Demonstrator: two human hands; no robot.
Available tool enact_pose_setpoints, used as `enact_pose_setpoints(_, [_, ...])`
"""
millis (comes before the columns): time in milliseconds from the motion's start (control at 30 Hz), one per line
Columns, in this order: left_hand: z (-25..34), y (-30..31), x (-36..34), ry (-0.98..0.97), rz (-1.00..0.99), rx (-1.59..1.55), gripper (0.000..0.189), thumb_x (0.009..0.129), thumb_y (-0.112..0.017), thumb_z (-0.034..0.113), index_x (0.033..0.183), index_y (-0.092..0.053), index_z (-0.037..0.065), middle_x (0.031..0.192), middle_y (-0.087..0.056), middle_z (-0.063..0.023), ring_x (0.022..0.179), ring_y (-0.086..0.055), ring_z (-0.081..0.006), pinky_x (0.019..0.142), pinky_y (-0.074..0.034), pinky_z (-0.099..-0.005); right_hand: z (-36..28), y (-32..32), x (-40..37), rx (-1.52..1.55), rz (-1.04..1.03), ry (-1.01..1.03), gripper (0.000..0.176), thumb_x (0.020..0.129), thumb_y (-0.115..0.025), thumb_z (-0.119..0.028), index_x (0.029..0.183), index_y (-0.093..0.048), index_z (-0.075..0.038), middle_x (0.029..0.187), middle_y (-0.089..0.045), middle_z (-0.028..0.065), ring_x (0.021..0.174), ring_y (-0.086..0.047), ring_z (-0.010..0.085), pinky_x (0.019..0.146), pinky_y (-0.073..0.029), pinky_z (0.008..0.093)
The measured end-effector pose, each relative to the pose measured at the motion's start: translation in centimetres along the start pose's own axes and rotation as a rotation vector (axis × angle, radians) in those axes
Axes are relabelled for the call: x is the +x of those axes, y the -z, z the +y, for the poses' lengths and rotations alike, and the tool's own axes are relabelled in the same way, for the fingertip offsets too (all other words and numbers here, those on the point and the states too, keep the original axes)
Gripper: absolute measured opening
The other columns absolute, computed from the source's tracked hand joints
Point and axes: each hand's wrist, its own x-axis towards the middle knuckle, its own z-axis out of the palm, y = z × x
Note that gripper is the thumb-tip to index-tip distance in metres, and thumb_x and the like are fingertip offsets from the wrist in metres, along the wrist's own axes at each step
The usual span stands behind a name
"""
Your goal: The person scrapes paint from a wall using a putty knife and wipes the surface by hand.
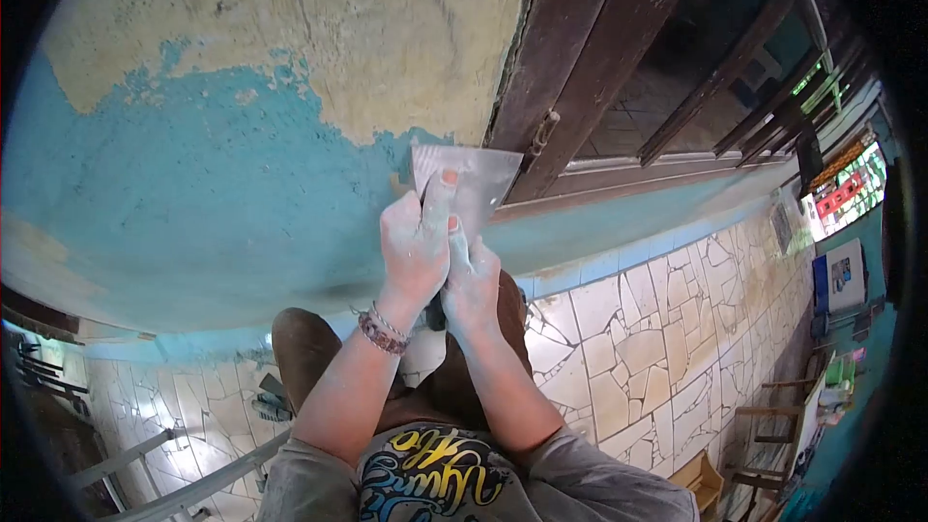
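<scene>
A wide scraper (488,179) with a flat metal blade lies against the wall, its broad edge up, beside the door frame. My left hand (414,246), with bracelets at the wrist, is closed around it, one finger stretched along the blade. Just to the right, my right hand (472,285) also grips the scraper, its thumb pointing up at the base of the blade. Pale dust coats both hands. Most of the handle is hidden; a dark end shows below the hands. Blue paint (222,174) covers the lower wall, with a bare cream patch (406,48) above.
A dark wooden window or door frame (580,68) with a metal bolt borders the wall on the right. Below me is a floor of irregular pale tiles (628,329). A metal ladder-like rail (193,493) stands at lower left, and wooden furniture (773,425) at far right.
</scene>
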Motion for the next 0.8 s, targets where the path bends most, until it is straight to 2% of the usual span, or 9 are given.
enact_pose_setpoints(67, [1.6,0.4,0.9,0.034,-0.003,-0.042,0.024,0.095,-0.052,0.023,0.111,-0.062,0.008,0.060,-0.051,-0.0117,0.050,-0.050,-0.0261,0.047,-0.039,-0.0361,-0.8,-0.1,0.4,-0.031,0.006,0.016,0.042,0.095,-0.053,-0.034,0.107,-0.059,0.006,0.084,-0.064,0.0115,0.079,-0.054,0.0113,0.069,-0.045,0.0290])
enact_pose_setpoints(233, [3.0,0.5,1.3,0.439,0.005,-0.221,0.030,0.093,-0.056,0.030,0.095,-0.065,0.002,0.058,-0.051,-0.0104,0.050,-0.052,-0.0216,0.048,-0.040,-0.0342,-2.5,-0.4,-0.4,0.028,-0.032,-0.074,0.044,0.097,-0.049,-0.036,0.105,-0.058,0.006,0.087,-0.060,0.0033,0.078,-0.048,0.0075,0.068,-0.043,0.0237])
enact_pose_setpoints(367, [2.1,0.1,1.6,0.280,0.091,-0.180,0.045,0.090,-0.059,0.039,0.072,-0.061,-0.003,0.054,-0.051,-0.0084,0.051,-0.051,-0.0133,0.049,-0.041,-0.0309,-2.3,-0.3,0.2,-0.039,-0.045,-0.036,0.044,0.097,-0.049,-0.036,0.107,-0.058,0.006,0.092,-0.061,0.0050,0.083,-0.049,0.0082,0.072,-0.043,0.0243])
enact_pose_setpoints(433, [2.7,0.1,1.9,0.336,0.101,-0.223,0.044,0.090,-0.060,0.037,0.073,-0.062,-0.003,0.053,-0.051,-0.0072,0.051,-0.050,-0.0119,0.048,-0.041,-0.0307,-2.3,0.0,0.5,-0.090,-0.052,-0.025,0.044,0.098,-0.049,-0.035,0.109,-0.058,0.007,0.095,-0.061,0.0058,0.085,-0.049,0.0086,0.075,-0.043,0.0247])
enact_pose_setpoints(500, [4.2,0.7,2.8,0.564,0.069,-0.292,0.032,0.090,-0.061,0.030,0.085,-0.065,-0.002,0.055,-0.050,-0.0057,0.051,-0.050,-0.0133,0.048,-0.041,-0.0320,-2.4,-0.5,0.8,-0.095,-0.051,0.004,0.044,0.098,-0.048,-0.035,0.110,-0.058,0.007,0.096,-0.061,0.0061,0.086,-0.050,0.0088,0.076,-0.044,0.0252])
enact_pose_setpoints(600, [2.7,0.2,0.9,0.536,0.050,-0.210,0.028,0.090,-0.061,0.026,0.092,-0.066,-0.001,0.057,-0.052,-0.0069,0.050,-0.051,-0.0155,0.047,-0.041,-0.0324,-0.8,-0.2,-0.2,0.006,-0.039,-0.046,0.045,0.097,-0.049,-0.036,0.109,-0.058,0.007,0.095,-0.061,0.0064,0.085,-0.050,0.0089,0.074,-0.044,0.0260])
enact_pose_setpoints(700, [0.3,0.0,0.9,-0.179,0.070,0.302,0.042,0.090,-0.061,0.036,0.070,-0.057,-0.001,0.056,-0.048,-0.0040,0.054,-0.048,-0.0112,0.048,-0.039,-0.0299,0.0,-0.6,0.5,0.009,0.076,0.166,0.046,0.094,-0.054,-0.038,0.091,-0.061,0.008,0.073,-0.060,0.0103,0.072,-0.050,0.0129,0.064,-0.044,0.0307])
enact_pose_setpoints(767, [2.3,0.5,2.4,-0.062,0.058,0.237,0.046,0.090,-0.060,0.037,0.065,-0.055,-0.001,0.055,-0.048,-0.0044,0.054,-0.048,-0.0118,0.048,-0.039,-0.0302,-2.1,-0.7,0.6,-0.069,0.055,0.105,0.044,0.094,-0.054,-0.037,0.089,-0.061,0.006,0.071,-0.058,0.0082,0.071,-0.050,0.0130,0.063,-0.043,0.0308])
enact_pose_setpoints(800, [3.9,0.5,3.1,0.206,0.072,-0.025,0.042,0.091,-0.059,0.034,0.066,-0.057,-0.001,0.054,-0.049,-0.0066,0.052,-0.049,-0.0156,0.047,-0.039,-0.0319,-2.9,-0.7,0.9,-0.107,0.038,0.075,0.044,0.094,-0.054,-0.037,0.088,-0.060,0.006,0.070,-0.057,0.0072,0.071,-0.049,0.0130,0.063,-0.043,0.0309])
